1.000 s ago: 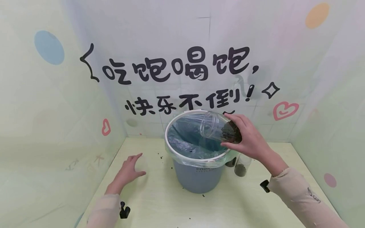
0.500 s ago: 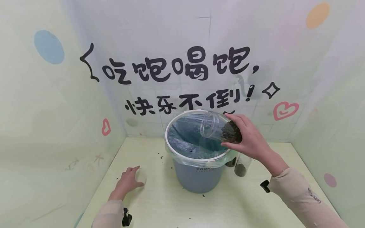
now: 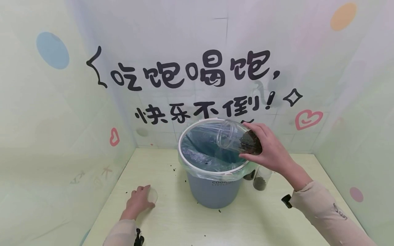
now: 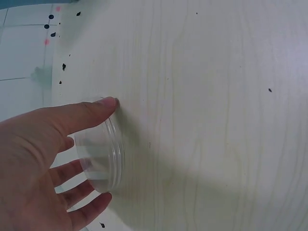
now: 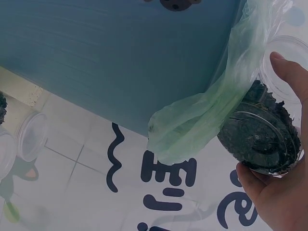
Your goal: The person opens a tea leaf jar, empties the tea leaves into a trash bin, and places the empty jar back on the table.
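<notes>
In the head view my left hand (image 3: 136, 202), low at the left of the table, holds a clear round plastic lid (image 3: 153, 195). The left wrist view has the thumb at one edge of this lid (image 4: 98, 151) and the fingers around the other, close over the tabletop. My right hand (image 3: 273, 150) grips a clear plastic jar (image 3: 232, 136) around its base, tilted with its uncovered mouth over the bin (image 3: 213, 193). Dark dry flakes (image 3: 250, 141) sit in the jar's lower end, also visible through its base (image 5: 260, 137). A thin green bag (image 5: 202, 122) lines the bin.
Behind the bin's right side stand a small jar (image 3: 261, 179) with dark contents and another, partly hidden one (image 3: 249, 175). Dark crumbs lie scattered on the pale table (image 3: 163, 225). Printed curtains enclose it at the back and sides.
My left hand has moved down and slightly toward me with the lid, closer to the tabletop. The right hand and the tilted jar have stayed nearly still.
</notes>
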### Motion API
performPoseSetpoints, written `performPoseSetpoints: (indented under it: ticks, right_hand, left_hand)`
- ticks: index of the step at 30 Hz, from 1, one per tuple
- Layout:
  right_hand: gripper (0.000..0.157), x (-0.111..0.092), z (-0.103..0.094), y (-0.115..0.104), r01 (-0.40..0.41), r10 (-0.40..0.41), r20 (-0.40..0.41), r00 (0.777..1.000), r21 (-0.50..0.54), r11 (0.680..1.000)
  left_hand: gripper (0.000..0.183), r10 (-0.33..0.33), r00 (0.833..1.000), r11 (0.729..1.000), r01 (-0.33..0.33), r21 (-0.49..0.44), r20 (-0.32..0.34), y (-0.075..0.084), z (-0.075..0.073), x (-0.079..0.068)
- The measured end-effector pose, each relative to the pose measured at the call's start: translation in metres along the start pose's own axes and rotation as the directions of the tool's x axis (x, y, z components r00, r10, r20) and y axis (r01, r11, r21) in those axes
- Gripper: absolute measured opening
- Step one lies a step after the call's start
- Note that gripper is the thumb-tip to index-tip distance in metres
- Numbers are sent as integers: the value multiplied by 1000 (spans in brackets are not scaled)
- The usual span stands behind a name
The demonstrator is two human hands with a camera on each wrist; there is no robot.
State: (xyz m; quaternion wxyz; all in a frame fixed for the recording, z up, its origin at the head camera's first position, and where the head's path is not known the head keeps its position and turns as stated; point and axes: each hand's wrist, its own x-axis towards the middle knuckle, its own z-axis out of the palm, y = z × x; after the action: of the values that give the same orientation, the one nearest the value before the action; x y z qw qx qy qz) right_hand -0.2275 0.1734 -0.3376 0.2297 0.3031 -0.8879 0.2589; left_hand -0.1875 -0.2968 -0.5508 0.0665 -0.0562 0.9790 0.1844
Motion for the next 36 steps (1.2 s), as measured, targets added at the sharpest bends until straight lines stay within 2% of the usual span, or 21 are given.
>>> performPoseSetpoints:
  ticks: [8, 18, 24, 36]
  right_hand:
    - [100, -1, -2, -1, -12, 12, 3, 1000, -8, 1000]
    - [100, -1, -2, -2, -15, 15, 3, 1000, -15, 1000]
    - [100, -1, -2, -1, -13, 13, 1, 1000, -13, 1000]
    - [99, -1, -2, 0, -14, 14, 2, 1000, -14, 1000]
  left_hand:
    - [90, 4, 1000, 1000, -4, -2, 15, 3, -5, -1]
    - [86, 15, 1000, 1000, -15, 2, 22, 12, -36, 6]
    - [87, 45, 999, 999, -45, 10, -7, 16, -51, 13]
    - [86, 95, 992, 995, -94, 13, -81, 43, -81, 17]
